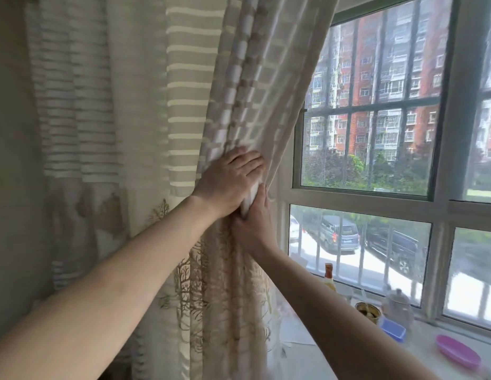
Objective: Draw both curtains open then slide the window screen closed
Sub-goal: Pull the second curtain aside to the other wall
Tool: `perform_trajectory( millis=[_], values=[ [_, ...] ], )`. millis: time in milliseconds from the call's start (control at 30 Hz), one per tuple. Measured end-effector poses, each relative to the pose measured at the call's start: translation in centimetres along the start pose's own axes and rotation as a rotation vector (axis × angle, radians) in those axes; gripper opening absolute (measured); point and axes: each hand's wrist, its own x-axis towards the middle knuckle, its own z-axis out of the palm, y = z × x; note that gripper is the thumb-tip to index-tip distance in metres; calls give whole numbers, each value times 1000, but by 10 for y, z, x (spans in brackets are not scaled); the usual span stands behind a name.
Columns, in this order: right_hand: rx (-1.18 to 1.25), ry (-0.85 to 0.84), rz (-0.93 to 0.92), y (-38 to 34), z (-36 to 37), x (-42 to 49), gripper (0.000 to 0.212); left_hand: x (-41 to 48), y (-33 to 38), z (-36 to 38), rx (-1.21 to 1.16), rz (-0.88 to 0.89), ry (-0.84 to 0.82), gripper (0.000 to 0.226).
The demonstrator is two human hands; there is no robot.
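Observation:
A beige curtain (192, 111) with white stripes and tree embroidery hangs bunched on the left of the window. My left hand (227, 181) grips its gathered edge from the left, fingers wrapped over the folds. My right hand (252, 223) holds the same edge just below, from the right. The curtain is pulled clear of the right part of the window. The window screen (370, 119), a fine mesh in a green-edged frame, covers the upper pane to the right of the curtain. Only one curtain is in view.
A white windowsill (301, 360) runs below the window. On it stand a bottle with a red cap (328, 275), a gold tin (368, 311), a blue lidded box (393, 329) and a purple dish (458, 351). Metal bars lie outside the glass.

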Motion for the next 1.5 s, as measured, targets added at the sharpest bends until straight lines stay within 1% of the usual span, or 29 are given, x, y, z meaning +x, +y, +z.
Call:
perform_trajectory(
  millis=[167,300,700,967,1167,1300,1400,1500],
  values=[
    [-8,-1,5,-5,28,11,98,-9,-23,26,-3,-12,7,55],
    [-7,-39,-8,-2,47,23,96,-16,-39,45,-17,-37,-8,55],
    [84,-102,-132,4,120,70,90,-31,-93,96,81,-147,-70,53],
    [78,-196,-133,-10,176,83,92,-61,-134,113,114,-184,-116,55],
    [84,-163,-141,-26,214,90,91,-78,-168,130,121,-164,-116,57],
    [-43,-73,-149,-33,244,89,90,-87,-192,147,102,-140,-103,59],
    [1,-50,-156,-40,262,92,88,-94,-207,159,67,-120,-74,57],
    [31,-42,-131,-45,278,97,90,-100,-223,170,56,-103,-58,60]
  ],
)
